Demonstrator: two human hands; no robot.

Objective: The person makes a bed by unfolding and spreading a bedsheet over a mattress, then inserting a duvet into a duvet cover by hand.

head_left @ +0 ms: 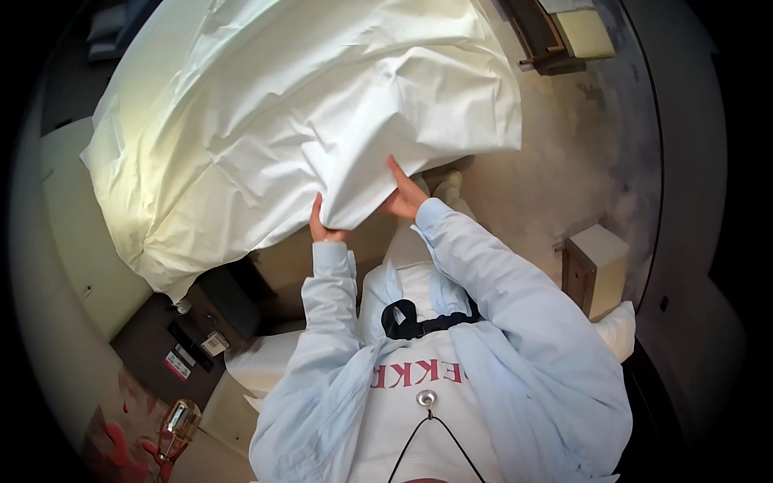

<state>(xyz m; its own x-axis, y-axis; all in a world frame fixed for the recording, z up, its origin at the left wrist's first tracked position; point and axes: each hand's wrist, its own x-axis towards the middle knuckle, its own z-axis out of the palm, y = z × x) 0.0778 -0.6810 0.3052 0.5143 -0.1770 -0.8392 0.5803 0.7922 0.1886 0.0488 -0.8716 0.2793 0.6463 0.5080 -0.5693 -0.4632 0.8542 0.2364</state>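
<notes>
A large white sheet [306, 105] billows out in front of me, wrinkled and hanging in the air over much of the view. My left hand [326, 223] grips its near edge, thumb on top and fingers tucked under the cloth. A little to the right and farther forward, my right hand [405, 196] holds the same edge, the thumb raised along the fabric. Between the two hands the sheet bunches into a fold. The fingers of both hands are partly hidden by the cloth.
On the left is a dark desktop [145, 342] with cards [177, 362] and a small box [215, 344]; a lamp [179, 420] stands below it. At right are a nightstand [594, 270], a white pillow [618, 330] and patterned carpet [555, 169]. Wooden furniture [535, 36] stands at upper right.
</notes>
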